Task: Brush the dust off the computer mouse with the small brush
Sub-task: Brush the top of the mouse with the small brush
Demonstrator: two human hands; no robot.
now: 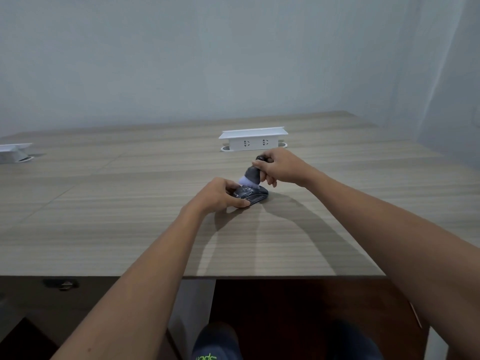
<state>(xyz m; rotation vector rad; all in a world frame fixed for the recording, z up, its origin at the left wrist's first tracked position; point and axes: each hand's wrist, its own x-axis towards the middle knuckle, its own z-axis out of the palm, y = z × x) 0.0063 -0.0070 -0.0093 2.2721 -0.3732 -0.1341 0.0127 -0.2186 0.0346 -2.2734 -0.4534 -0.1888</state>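
Here both bare forearms reach forward over the table (104, 203), a flat top with a pale wood-grain laminate. The left hand (220, 194) lies low on the surface, wrist nearly flat, fingers curled round the near and left sides of the mouse (253, 195) and gripping it. The mouse is a dark, glossy, rounded shell with pale lettering on its left flank; it sits on the table near the middle, just in front of the socket box (253, 139). The right hand (279, 167) is raised above it, wrist cocked, fingers closed round the stubby dark handle of the brush (251, 175). The brush tilts slightly, its head flaring into soft white bristles that touch the top of the mouse. The socket box is white, rectangular plastic with a flat overhanging lid.
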